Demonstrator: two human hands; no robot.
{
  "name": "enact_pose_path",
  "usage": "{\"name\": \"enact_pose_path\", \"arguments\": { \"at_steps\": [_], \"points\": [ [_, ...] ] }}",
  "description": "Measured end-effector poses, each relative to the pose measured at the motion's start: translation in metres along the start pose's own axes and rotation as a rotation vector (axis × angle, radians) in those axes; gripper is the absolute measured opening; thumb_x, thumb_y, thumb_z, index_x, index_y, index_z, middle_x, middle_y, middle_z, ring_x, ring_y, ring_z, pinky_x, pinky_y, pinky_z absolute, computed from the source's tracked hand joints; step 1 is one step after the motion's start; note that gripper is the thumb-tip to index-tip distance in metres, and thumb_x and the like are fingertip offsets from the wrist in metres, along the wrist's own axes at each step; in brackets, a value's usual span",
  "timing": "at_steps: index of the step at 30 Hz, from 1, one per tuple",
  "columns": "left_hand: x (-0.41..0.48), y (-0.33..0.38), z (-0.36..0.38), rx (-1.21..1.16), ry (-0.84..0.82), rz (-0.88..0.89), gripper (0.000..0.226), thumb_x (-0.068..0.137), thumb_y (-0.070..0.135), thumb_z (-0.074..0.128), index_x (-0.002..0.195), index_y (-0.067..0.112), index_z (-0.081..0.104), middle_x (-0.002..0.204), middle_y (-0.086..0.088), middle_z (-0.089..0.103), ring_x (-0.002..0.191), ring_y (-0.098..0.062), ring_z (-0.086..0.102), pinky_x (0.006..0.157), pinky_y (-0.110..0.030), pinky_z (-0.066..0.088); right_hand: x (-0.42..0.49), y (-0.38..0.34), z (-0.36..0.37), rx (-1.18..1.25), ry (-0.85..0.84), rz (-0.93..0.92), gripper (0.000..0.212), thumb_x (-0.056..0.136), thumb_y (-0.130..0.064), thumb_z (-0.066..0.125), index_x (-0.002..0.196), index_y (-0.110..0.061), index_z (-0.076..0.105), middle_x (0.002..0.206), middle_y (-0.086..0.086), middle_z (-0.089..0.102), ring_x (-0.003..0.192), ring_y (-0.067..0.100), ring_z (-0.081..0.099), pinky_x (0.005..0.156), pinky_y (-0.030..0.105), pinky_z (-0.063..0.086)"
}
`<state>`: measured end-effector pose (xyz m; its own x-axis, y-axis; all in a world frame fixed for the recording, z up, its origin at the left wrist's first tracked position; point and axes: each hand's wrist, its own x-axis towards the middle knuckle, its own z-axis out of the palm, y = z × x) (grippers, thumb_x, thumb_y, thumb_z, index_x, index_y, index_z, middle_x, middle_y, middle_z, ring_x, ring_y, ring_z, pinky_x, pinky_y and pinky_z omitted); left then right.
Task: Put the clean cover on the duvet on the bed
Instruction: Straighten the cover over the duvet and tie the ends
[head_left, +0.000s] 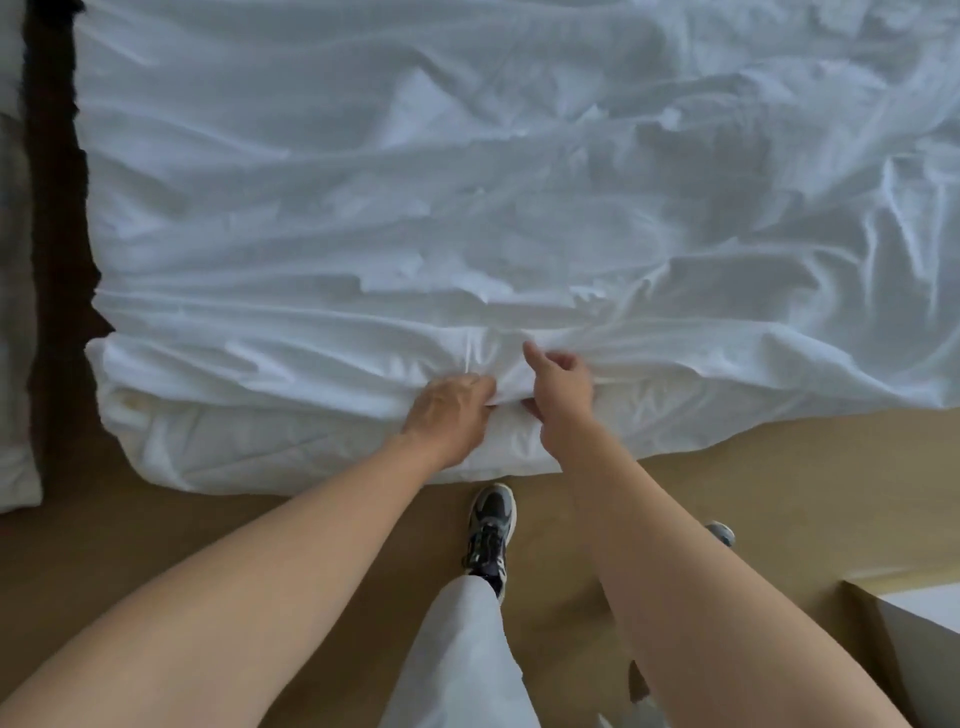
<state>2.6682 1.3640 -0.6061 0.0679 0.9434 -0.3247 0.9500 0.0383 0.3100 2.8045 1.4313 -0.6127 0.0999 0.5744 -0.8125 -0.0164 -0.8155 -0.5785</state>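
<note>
Grip at near hem of cover (467, 218): left hand (449, 415) clutching fabric edge, right hand (558, 387) pinching it alongside, forefinger extended, probably closing opening.

The cover (467, 234) hides the fingertips of the left hand (449, 413).

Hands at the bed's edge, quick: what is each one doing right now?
Left hand: grips the near edge of the white cover.
Right hand: pinches a fold of it.
</note>
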Motion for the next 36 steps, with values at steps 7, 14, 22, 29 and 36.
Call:
{"name": "enact_pose_path", "arguments": {
  "at_steps": [7,14,22,29,36],
  "points": [
    [-0.035,-0.077,-0.011,0.349,0.052,-0.239,0.077,0.07,0.017,0.07,0.138,0.02,0.035,0.139,-0.014,0.035,0.127,-0.035,0.036,0.112,-0.05,0.027,-0.033,0.1,-0.005,-0.173,0.194,-0.021,0.018,0.082,-0.017,0.072,0.077,-0.018,0.055,0.083,0.007,0.061,0.067,0.024,0.056,0.055,0.032,0.048],
    [-0.08,-0.16,-0.048,0.323,0.127,-0.364,0.042,0.076,0.006,0.07,0.116,0.009,0.059,0.117,-0.015,0.061,0.104,-0.039,0.057,0.088,-0.046,0.043,-0.026,0.128,-0.013,-0.155,0.416,0.083,0.015,0.084,-0.018,0.06,0.098,-0.02,0.058,0.096,0.006,0.061,0.09,0.035,0.067,0.079,0.05,0.061],
    [-0.117,-0.254,-0.084,0.429,0.219,-0.446,0.031,0.082,0.007,0.071,0.111,0.008,0.061,0.111,-0.013,0.062,0.097,-0.036,0.054,0.084,-0.042,0.04,-0.04,0.122,-0.011,-0.169,0.679,-0.008,0.019,0.087,-0.007,0.057,0.104,-0.017,0.06,0.102,0.008,0.058,0.085,0.027,0.054,0.08,0.031,0.048],
    [-0.109,-0.357,-0.1,0.259,0.439,-0.348,0.022,0.087,0.03,0.062,0.102,0.014,0.066,0.106,-0.011,0.06,0.096,-0.034,0.053,0.083,-0.042,0.038,-0.08,0.127,0.092,-0.629,0.871,-0.282,0.044,0.091,-0.027,0.058,0.131,-0.023,0.042,0.151,0.016,0.033,0.138,0.042,0.032,0.111,0.054,0.029],
    [-0.107,-0.399,-0.086,-0.241,0.408,-0.358,0.065,0.074,0.066,0.06,0.115,0.016,0.057,0.125,-0.009,0.048,0.11,-0.035,0.051,0.074,-0.042,0.049,-0.143,0.133,0.36,-1.231,0.145,-1.099,0.054,0.086,-0.036,0.068,0.134,-0.017,0.051,0.125,0.005,0.057,0.115,0.028,0.052,0.098,0.042,0.037]
  ]
}}
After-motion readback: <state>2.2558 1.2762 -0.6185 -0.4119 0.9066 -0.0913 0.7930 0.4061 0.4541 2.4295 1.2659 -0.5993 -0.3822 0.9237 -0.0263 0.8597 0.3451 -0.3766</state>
